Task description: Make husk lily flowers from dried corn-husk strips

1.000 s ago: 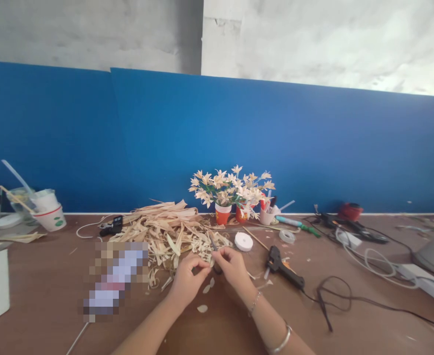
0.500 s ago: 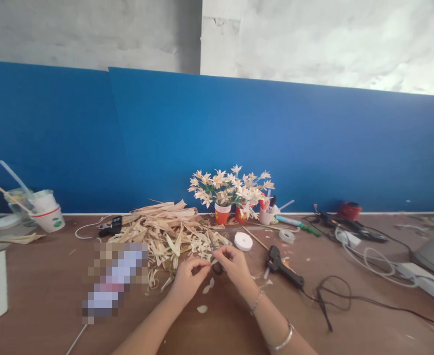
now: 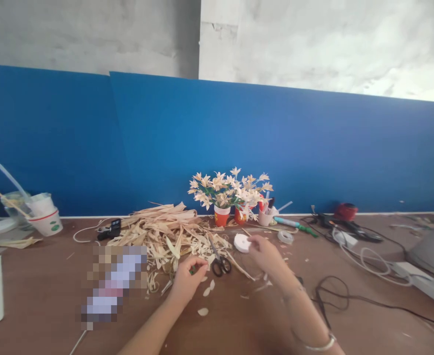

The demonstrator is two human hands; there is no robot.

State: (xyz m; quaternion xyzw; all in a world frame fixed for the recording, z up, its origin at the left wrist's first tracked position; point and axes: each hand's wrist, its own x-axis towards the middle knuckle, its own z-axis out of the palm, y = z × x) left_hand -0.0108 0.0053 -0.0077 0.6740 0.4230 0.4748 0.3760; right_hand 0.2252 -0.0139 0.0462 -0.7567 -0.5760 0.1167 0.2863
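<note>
My left hand [image 3: 190, 277] is closed over the table, thumb and fingers pinched together. A bit of green shows between its fingers, too small to name. My right hand [image 3: 266, 257] is at the right edge of a white roll of tape [image 3: 242, 243]; whether its fingers grip the roll I cannot tell. Between the hands lie scissors [image 3: 221, 266] with black handles, blades pointing into a heap of dried husk strips [image 3: 172, 229]. Small pale petals [image 3: 203, 311] are scattered close to my left hand. The glue gun is mostly hidden behind my right hand and forearm.
Pale husk flowers [image 3: 220, 185] stand in red cups [image 3: 221, 217] by the blue partition [image 3: 276, 143]. A clear tape roll [image 3: 285, 237] lies right of the white roll. Black cables [image 3: 335, 296] run along the right, and a white cup [image 3: 47, 222] stands far left.
My right hand has left my left hand and moved right to the white roll, uncovering the scissors. My left hand stays nearly in place.
</note>
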